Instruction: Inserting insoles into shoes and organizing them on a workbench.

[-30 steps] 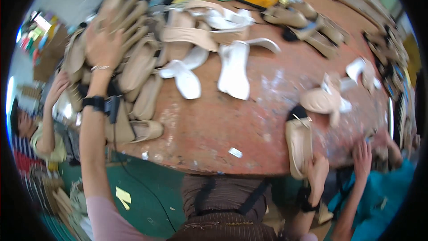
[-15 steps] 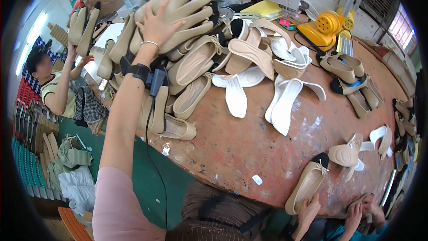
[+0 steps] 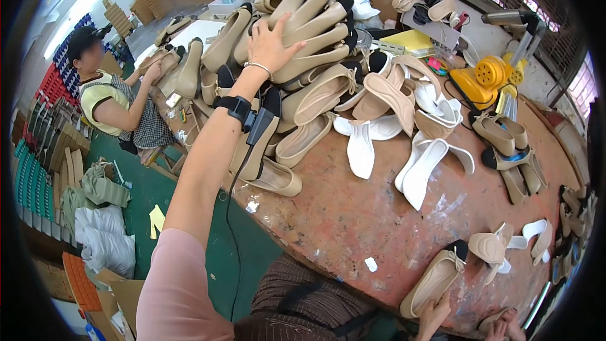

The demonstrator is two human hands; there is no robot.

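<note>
My left hand (image 3: 270, 43) is stretched far out, fingers spread, pressing on the top of a tall pile of beige flat shoes (image 3: 315, 22) at the back left of the worn red table (image 3: 353, 221). A black wrist strap (image 3: 238, 107) with a dangling cable sits on that forearm. My right hand (image 3: 434, 314) is at the table's near edge, gripping the heel end of a single beige flat shoe (image 3: 435, 280) with a black lining that lies on the tabletop.
White sandal uppers (image 3: 420, 164) lie mid-table, with tan sandals (image 3: 505, 139) and a yellow machine (image 3: 483, 79) beyond. A seated person (image 3: 107, 101) works at the table's left end. Another person's hand (image 3: 499, 328) shows at the bottom right. Bundles and boxes cover the green floor (image 3: 158, 183).
My head has turned left, and my left hand has moved higher onto the top shoes of the pile. My right hand still holds the beige flat shoe at the near edge.
</note>
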